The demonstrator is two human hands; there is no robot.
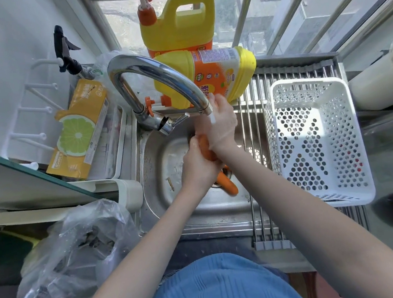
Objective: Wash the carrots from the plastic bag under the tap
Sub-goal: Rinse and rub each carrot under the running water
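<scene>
Over the steel sink (162,201) both my hands hold one orange carrot (205,148) below the spout of the chrome tap (159,77). My left hand (199,170) grips its near end from below. My right hand (219,124) wraps its far end, and water runs over the back of that hand. A second carrot (228,184) lies in the basin by the drain, partly hidden under my left hand. The clear plastic bag (75,253) sits crumpled on the counter at the lower left.
A white perforated basket (316,141) rests on a roll-up rack (255,167) over the sink's right side. Two yellow detergent jugs (207,72) stand and lie behind the tap. A yellow box (79,129) in a tray is at the left.
</scene>
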